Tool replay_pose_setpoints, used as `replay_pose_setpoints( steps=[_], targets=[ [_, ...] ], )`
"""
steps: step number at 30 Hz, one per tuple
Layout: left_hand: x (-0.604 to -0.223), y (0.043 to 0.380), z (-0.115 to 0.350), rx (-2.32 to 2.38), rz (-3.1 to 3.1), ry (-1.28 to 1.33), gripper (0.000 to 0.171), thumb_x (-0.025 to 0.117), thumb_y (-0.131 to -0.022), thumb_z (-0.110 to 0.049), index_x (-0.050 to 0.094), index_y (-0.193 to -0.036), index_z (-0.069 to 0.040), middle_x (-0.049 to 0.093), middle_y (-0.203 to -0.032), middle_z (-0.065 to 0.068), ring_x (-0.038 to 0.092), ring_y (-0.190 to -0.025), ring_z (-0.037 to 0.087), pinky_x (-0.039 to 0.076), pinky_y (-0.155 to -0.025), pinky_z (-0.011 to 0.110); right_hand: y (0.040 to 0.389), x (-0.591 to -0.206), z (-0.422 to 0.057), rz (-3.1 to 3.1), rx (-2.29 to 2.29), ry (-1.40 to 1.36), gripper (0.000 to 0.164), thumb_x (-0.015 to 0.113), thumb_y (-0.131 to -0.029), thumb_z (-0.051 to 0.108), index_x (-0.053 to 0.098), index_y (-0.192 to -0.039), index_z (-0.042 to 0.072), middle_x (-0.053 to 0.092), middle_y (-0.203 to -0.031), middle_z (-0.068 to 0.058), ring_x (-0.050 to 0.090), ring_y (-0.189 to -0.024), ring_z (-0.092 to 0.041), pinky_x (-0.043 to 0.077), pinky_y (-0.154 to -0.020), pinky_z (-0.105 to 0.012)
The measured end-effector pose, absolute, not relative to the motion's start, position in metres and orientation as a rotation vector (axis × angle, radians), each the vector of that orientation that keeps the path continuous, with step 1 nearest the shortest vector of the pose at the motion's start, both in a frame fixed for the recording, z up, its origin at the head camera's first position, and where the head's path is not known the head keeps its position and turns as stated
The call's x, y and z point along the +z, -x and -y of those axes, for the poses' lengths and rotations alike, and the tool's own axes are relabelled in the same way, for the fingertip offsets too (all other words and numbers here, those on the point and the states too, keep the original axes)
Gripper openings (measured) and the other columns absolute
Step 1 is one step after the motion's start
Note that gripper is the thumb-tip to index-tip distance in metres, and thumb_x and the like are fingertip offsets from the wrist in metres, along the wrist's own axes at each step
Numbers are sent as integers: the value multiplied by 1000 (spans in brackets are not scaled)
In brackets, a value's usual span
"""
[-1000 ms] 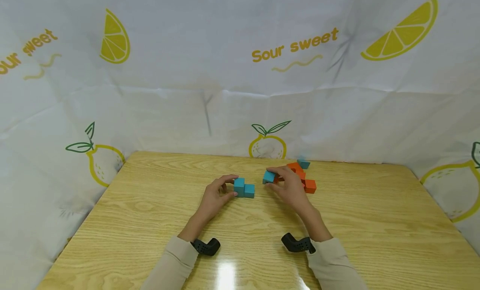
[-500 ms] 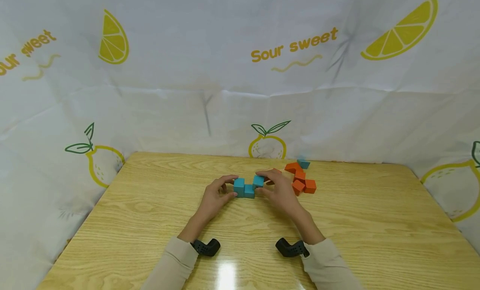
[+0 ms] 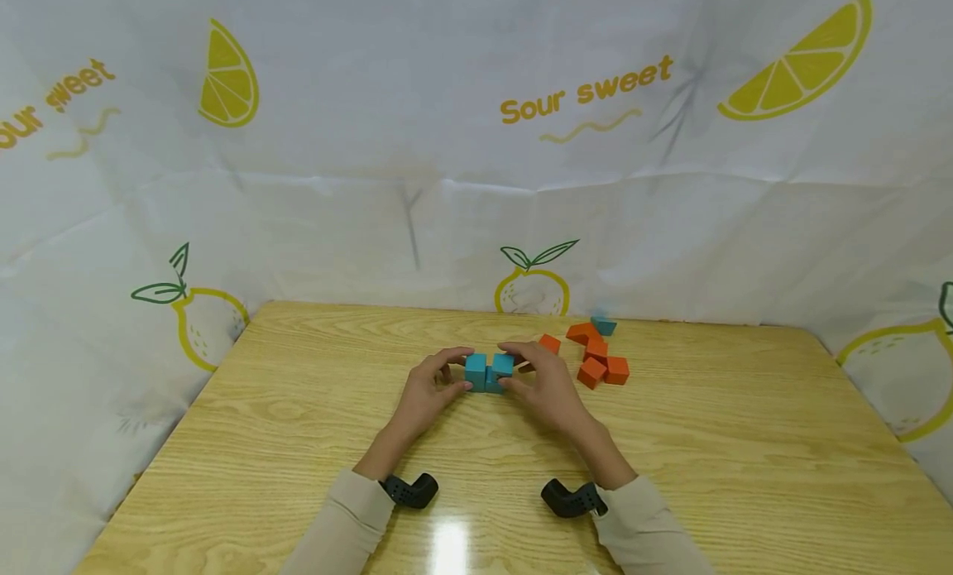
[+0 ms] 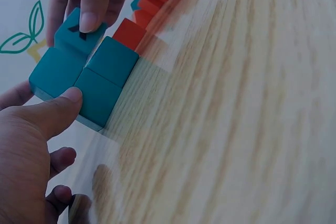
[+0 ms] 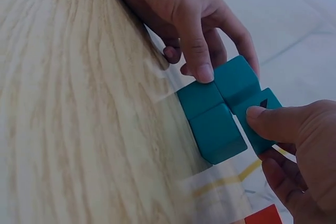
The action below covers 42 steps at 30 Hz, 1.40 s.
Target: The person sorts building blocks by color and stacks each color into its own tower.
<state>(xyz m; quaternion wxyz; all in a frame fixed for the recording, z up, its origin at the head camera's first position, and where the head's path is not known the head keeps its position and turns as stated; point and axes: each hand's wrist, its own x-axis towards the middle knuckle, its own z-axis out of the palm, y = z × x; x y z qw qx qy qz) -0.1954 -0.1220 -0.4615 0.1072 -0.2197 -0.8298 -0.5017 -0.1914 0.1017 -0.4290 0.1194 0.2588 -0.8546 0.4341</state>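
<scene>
In the head view, two blue cube blocks [image 3: 476, 368] stand stacked, and my left hand [image 3: 424, 393] grips them between thumb and fingers. The left wrist view shows my left thumb at the seam of the upper cube [image 4: 56, 73] and lower cube [image 4: 100, 102]. A third blue cube [image 4: 112, 60] sits on the table against the lower one. My right hand [image 3: 551, 385] pinches another blue block [image 4: 65, 36] with a dark mark on its side. That block is close over the third cube and beside the upper one, with a narrow gap showing below it.
An orange cube [image 3: 549, 343] lies just behind my right hand. Farther right is a group of several orange blocks [image 3: 592, 371], with a blue triangular block [image 3: 604, 326] at the table's back edge. A white printed cloth [image 3: 372, 227] hangs behind the wooden table [image 3: 335, 343].
My right hand has carried its blue block leftward from near the orange blocks to above the third cube, uncovering several orange blocks. My left hand has stayed at the stack.
</scene>
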Motion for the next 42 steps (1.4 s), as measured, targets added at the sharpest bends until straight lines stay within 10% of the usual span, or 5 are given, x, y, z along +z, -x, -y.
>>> replay_pose_setpoints(
  steps=[42],
  targets=[
    [-460,195,122,-1463,2451,653,50,73,-84,-5,60,-129,-23,64,-110,-2,49,-79,18,38,-66,32,189,-433,-92,2464,1284,-753,48,75,-81,2,60,-126,5,61,-116,-12,62,-98,-27,52,-80,-39]
  ],
)
